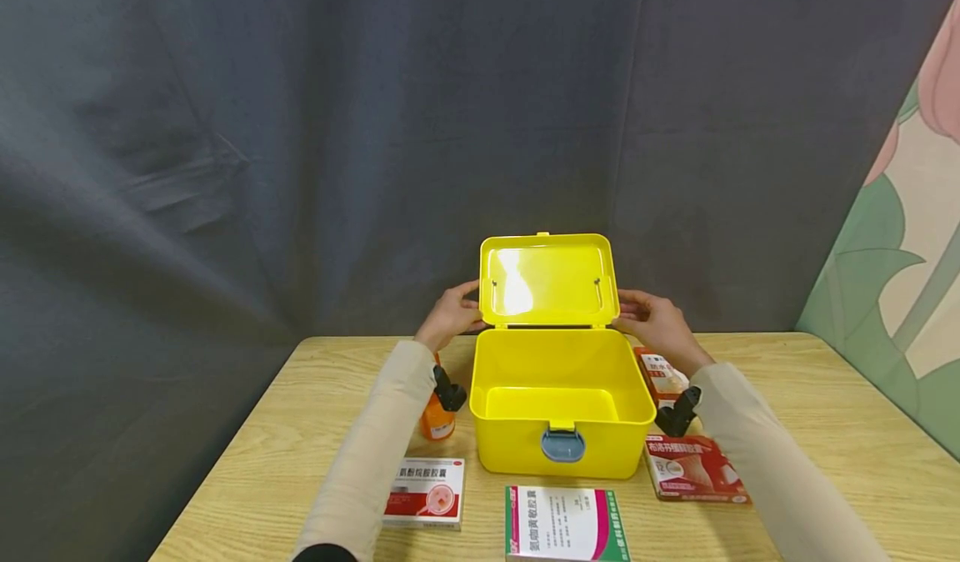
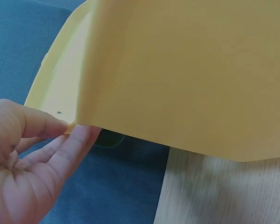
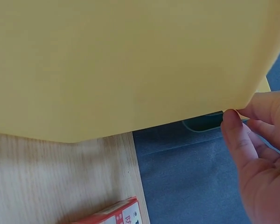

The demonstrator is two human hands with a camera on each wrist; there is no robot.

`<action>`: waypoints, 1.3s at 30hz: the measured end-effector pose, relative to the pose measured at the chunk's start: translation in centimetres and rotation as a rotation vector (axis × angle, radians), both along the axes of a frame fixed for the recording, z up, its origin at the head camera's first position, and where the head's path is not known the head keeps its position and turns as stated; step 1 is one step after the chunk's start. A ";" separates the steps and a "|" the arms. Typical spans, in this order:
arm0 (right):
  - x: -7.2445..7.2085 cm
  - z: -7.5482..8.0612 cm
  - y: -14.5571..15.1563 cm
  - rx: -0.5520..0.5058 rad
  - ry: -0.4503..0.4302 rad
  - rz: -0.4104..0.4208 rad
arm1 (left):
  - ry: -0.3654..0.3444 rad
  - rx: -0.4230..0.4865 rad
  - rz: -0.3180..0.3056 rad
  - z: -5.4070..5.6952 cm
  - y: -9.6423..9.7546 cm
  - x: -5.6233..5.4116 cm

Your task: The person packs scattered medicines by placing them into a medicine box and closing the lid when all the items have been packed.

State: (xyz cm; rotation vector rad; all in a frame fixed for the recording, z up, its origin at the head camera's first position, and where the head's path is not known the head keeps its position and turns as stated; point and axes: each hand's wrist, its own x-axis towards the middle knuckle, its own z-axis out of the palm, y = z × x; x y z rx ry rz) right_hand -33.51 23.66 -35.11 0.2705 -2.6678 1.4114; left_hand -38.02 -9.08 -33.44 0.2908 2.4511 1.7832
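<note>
We saw a yellow box (image 1: 517,449) on the table (image 1: 300,429), its lid (image 1: 555,283) raised, left hand (image 1: 452,316) and right hand (image 1: 660,327) pinching its opposite lower corners, a green-edged carton (image 1: 567,524) in front.

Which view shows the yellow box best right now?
The head view: the yellow box appears in full, its lid raised and its inside visible. Each wrist view shows only a cropped, close stretch of its yellow surface.

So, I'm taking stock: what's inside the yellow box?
Inside the yellow box, only its bare floor and walls show; its front wall hides the nearest strip of floor from view.
</note>
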 end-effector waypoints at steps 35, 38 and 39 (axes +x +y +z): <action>1.8 -0.2 4.1 -0.151 0.233 0.023 | 0.348 -0.203 -0.120 -0.6 -1.2 9.3; 2.2 -0.5 4.9 -0.156 0.243 0.025 | 0.347 -0.193 -0.127 -1.6 -1.2 10.7; 2.3 -0.6 5.1 -0.154 0.245 0.023 | 0.345 -0.185 -0.125 -1.8 -1.2 11.2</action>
